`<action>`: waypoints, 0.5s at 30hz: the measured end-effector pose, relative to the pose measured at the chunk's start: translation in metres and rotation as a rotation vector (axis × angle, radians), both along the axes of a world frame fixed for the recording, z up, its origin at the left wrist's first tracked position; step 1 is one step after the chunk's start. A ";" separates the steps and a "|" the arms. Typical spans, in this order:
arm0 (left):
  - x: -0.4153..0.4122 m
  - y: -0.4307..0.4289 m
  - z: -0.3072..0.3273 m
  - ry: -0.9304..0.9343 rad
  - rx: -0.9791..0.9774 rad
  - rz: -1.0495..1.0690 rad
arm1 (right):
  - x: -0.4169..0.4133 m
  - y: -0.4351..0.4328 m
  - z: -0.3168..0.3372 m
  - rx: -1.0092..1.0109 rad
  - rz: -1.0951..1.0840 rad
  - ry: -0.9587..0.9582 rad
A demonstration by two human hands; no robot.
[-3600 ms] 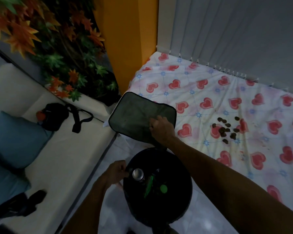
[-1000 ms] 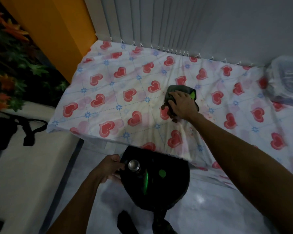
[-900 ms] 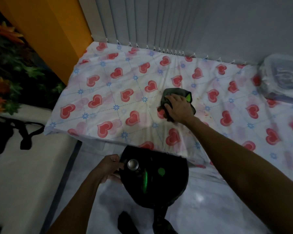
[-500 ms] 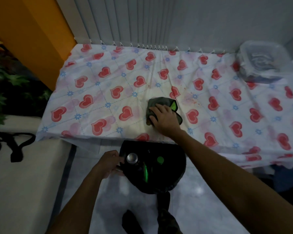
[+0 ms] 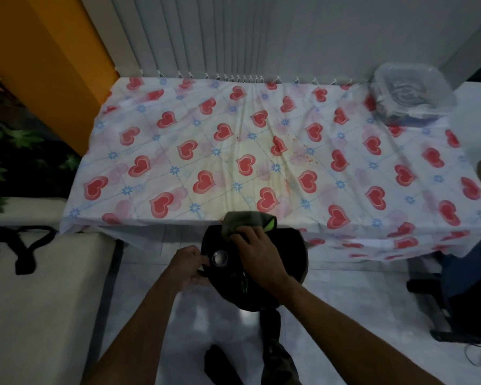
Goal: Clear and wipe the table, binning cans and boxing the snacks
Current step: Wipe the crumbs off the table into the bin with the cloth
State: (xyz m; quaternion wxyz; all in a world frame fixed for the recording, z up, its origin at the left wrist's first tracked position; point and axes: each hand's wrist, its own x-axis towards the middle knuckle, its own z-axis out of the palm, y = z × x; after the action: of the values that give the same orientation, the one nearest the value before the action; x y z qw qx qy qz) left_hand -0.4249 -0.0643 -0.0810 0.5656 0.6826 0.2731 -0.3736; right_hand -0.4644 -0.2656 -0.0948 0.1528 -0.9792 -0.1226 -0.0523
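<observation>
Hands: right (image 5: 257, 252) has dragged cloth (image 5: 242, 222) to table (image 5: 178, 151) edge; left (image 5: 189, 262) still grips bin (image 5: 292, 251).

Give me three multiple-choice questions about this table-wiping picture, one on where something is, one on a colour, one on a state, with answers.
1. Where is the plastic box?
A. far right corner of the table
B. on the floor
C. inside the bin

2. What colour are the hearts on the tablecloth?
A. blue
B. red
C. green

3. What is the right hand doing?
A. hanging empty
B. lifting the box
C. gripping a cloth over the bin

Answers: 1 A, the box sits by the wall at the table's right end. 2 B, the hearts are red among small blue flowers. 3 C, the fingers close on the cloth at the table's near edge, above the bin's black opening.
</observation>
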 end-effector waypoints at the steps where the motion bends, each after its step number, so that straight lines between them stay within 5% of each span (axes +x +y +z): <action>1: -0.001 0.000 0.000 0.001 -0.001 -0.003 | -0.006 0.001 0.000 0.013 0.004 0.007; 6: -0.005 0.000 -0.002 0.012 -0.008 0.013 | -0.010 -0.003 0.013 0.109 -0.107 0.063; 11: -0.014 0.005 -0.008 0.022 0.024 0.016 | -0.017 -0.015 0.019 0.455 -0.282 0.128; 15: -0.026 0.010 -0.019 0.030 0.051 0.041 | -0.027 -0.024 0.006 0.465 -0.406 0.170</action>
State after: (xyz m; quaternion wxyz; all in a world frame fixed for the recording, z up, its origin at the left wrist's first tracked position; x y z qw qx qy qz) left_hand -0.4506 -0.0548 -0.1002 0.5512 0.6854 0.3049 -0.3653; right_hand -0.4916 -0.2891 -0.0892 0.3686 -0.9234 0.1039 -0.0265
